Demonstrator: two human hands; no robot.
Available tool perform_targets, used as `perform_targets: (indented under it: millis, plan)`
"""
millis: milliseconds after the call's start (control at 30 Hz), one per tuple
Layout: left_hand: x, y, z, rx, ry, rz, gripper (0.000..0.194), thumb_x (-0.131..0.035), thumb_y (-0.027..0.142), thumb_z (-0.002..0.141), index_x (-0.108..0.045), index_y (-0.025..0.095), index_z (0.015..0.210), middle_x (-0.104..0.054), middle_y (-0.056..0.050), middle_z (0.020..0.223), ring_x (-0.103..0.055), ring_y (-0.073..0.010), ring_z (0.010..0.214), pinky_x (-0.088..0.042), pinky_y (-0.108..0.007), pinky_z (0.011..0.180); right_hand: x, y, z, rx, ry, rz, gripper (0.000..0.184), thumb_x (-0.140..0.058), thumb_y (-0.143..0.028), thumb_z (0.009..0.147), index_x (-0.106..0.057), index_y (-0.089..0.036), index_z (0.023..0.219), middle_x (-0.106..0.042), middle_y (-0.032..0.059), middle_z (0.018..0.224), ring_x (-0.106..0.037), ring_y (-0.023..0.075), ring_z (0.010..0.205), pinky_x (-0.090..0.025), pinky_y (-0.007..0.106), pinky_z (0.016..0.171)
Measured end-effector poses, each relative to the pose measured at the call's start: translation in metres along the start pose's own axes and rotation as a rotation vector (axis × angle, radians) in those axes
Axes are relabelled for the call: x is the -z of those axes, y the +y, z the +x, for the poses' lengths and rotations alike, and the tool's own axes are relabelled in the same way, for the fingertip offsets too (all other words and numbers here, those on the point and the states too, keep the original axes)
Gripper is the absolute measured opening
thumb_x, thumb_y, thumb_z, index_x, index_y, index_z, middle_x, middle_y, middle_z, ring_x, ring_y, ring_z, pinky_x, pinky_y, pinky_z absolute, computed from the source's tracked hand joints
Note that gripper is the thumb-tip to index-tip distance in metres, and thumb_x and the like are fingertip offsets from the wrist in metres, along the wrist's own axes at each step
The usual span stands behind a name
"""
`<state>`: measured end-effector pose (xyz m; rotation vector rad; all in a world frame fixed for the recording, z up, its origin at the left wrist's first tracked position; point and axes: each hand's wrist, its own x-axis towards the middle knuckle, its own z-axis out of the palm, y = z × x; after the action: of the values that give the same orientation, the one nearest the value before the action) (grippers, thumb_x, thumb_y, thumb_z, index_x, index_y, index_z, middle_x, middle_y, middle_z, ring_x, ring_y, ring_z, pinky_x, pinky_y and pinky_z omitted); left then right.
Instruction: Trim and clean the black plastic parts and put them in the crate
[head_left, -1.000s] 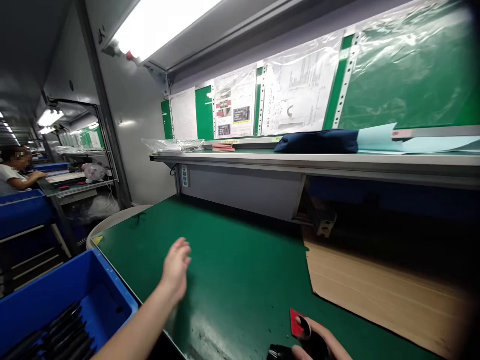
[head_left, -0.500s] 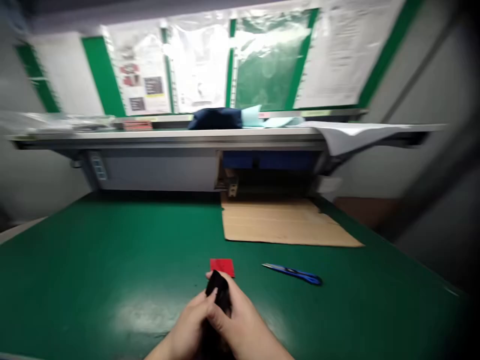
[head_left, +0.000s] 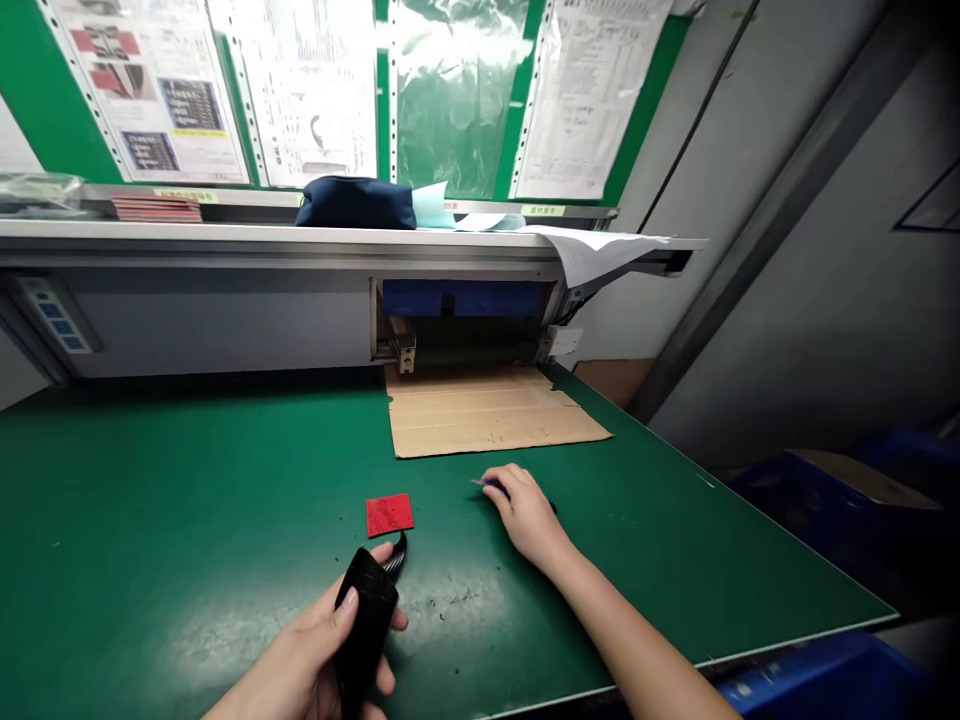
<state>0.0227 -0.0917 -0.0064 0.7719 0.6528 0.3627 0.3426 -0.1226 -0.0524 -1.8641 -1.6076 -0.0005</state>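
Observation:
In my left hand is a glossy black handle-like piece, gripped with the thumb on top. A curved, ribbed black tip sticks out at its upper end, and its lower end is hidden by my palm. My right hand reaches out over the table, its fingers pinched on a slim blue utility knife. Most of the knife is covered by the hand; its thin tip points left. A small red square pad with dark marks lies just beyond the black piece.
A flat cardboard sheet lies on the green tabletop, before an opening under the shelf. The shelf holds a dark blue pouch, papers and a red stack. Small dark crumbs dot the table. Blue bins stand beyond its right edge.
Both hands were together on the black piece. My right hand has left it and moved right to the blue knife. The left hand keeps the piece. The view has turned right.

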Motion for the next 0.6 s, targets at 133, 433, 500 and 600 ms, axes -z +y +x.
perform_targets:
  millis: [133, 433, 500, 600]
  plan:
    - [0.002, 0.002, -0.005, 0.0, -0.05, 0.078, 0.059, -0.049, 0.049, 0.089, -0.033, 0.03, 0.143, -0.054, -0.014, 0.12, -0.058, -0.0218, 0.08, -0.052, -0.037, 0.063, 0.004, -0.047, -0.009, 0.062, -0.068, 0.175, 0.021, -0.028, -0.028, 0.103, -0.047, -0.018, 0.103, -0.056, 0.0046, 0.091, -0.055, 0.0168, 0.076, -0.047, 0.027, 0.069]
    - [0.002, 0.012, -0.022, 0.058, -0.053, 0.398, 0.039, -0.043, 0.051, 0.091, -0.06, 0.016, 0.088, -0.062, -0.006, 0.088, -0.058, -0.0145, 0.064, -0.044, -0.027, 0.061, 0.007, -0.141, -0.031, 0.577, -0.157, 0.016, 0.063, -0.016, -0.061, 0.101, -0.054, -0.012, 0.113, -0.051, 0.0075, 0.084, -0.043, 0.0214, 0.073, -0.034, 0.033, 0.066]
    - [0.0, 0.014, -0.026, 0.062, -0.066, 0.486, 0.039, -0.044, 0.051, 0.091, -0.06, 0.016, 0.088, -0.062, -0.004, 0.088, -0.055, -0.012, 0.06, -0.042, -0.025, 0.059, 0.003, -0.144, -0.031, 0.59, -0.148, -0.057, 0.072, -0.012, -0.065, 0.099, -0.058, -0.011, 0.107, -0.05, 0.0074, 0.081, -0.041, 0.0212, 0.071, -0.031, 0.033, 0.065]
    - [-0.004, 0.02, -0.033, 0.095, -0.057, 0.615, 0.043, -0.042, 0.054, 0.09, -0.063, 0.017, 0.092, -0.06, 0.0, 0.071, -0.054, -0.0128, 0.059, -0.039, -0.023, 0.058, -0.001, -0.143, -0.031, 0.607, -0.163, -0.148, 0.08, -0.004, -0.066, 0.097, -0.062, -0.011, 0.099, -0.048, 0.007, 0.079, -0.039, 0.0206, 0.069, -0.026, 0.033, 0.063]
